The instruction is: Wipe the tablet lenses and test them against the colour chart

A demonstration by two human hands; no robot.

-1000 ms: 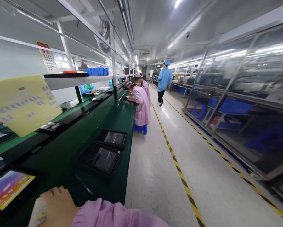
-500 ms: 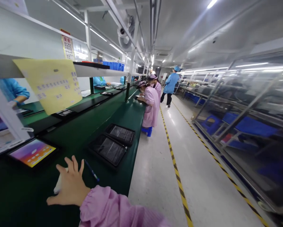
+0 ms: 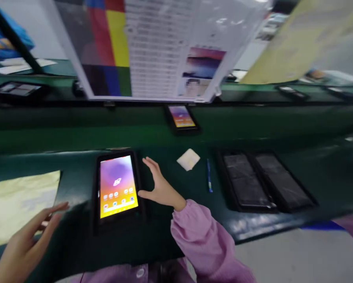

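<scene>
A tablet (image 3: 117,184) in a black frame or tray lies on the green bench with its screen lit in purple to yellow. My right hand (image 3: 163,188) is open at its right edge, thumb and fingers spread, holding nothing. To the tablet's left, near the yellow sheet (image 3: 23,200), my left hand (image 3: 29,241) hovers with fingers stretched out and nothing visible in them. Right of my right hand lies a small white folded square (image 3: 188,159), cloth or paper. Beyond it is a blue pen (image 3: 209,176).
Two dark-screened tablets in black trays (image 3: 245,179) (image 3: 284,179) lie side by side at the right. Another lit tablet (image 3: 181,116) sits at the back under a white chart board (image 3: 161,47). A yellow sheet (image 3: 294,43) hangs at upper right. Across the bench shows a blue sleeve (image 3: 10,33).
The view has swung left and down from the aisle to the bench. My right hand has left the white square and is beside the lit tablet. My left hand has come into view.
</scene>
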